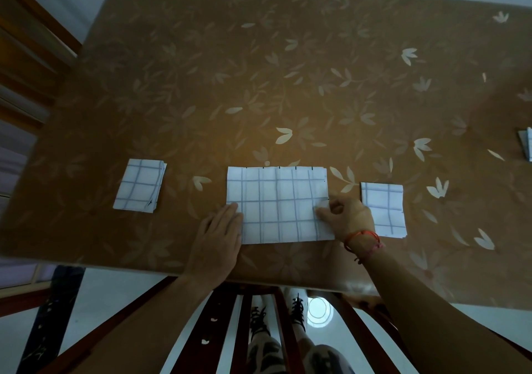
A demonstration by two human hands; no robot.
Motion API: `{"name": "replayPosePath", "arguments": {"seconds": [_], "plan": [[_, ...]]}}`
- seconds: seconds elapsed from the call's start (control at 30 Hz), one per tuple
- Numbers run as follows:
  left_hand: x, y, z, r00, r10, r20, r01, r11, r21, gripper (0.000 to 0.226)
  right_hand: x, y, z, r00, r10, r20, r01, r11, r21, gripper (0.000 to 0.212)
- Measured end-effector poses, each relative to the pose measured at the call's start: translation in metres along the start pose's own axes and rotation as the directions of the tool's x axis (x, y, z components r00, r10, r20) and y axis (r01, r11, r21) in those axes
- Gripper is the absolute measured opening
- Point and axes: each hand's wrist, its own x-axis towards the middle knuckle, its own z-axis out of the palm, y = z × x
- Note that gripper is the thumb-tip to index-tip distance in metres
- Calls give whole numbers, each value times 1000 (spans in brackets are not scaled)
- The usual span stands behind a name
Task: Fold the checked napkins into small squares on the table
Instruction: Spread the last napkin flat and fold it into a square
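While the half-folded checked napkin (pixel 277 205) lies flat near the front edge of the leaf-patterned table (pixel 259 85), one folded square (pixel 139 185) sits apart to its left and a second folded square (pixel 384 208) sits near its right. The left hand (pixel 218 235) presses the napkin's left edge with straight fingers. The right hand (pixel 345 216) pinches its right edge.

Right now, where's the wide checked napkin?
In the head view, the wide napkin lies centre, near the table's front edge, between the left stack and the right stack.
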Motion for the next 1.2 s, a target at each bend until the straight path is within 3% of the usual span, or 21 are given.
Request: {"name": "replayPosePath", "arguments": {"seconds": [0.13,0.23,0.37,0.47,0.63,0.93,1.2], "plan": [[-2,0,1,1000,6,7,-6,1000,5,47,-12,-6,-5,996,-45,-77,38,995,-92,39],[-4,-3,2,1000,-3,13,3,1000,26,52,-35,-18,5,942,-318,-110,284,927,-245,44],[-8,-4,4,999,-22,39,19,998,66,56,-83,-35,51,747,-642,175,655,662,-365,58],[-10,-7,6,998,-5,63,1,997,77,57,-99,-30,89,644,-703,302,747,495,-443,72],[-12,-8,9,996,-19,87,14,998,58,57,-97,-10,93,724,-598,344,681,540,-495,83],[-11,-9,11,995,-47,91,44,998,35,59,-93,56,47,878,-438,191,452,632,-630,83],[-9,-4,7,995,-69,76,68,997,26,59,-90,51,42,893,-427,144,430,713,-553,76]]}}
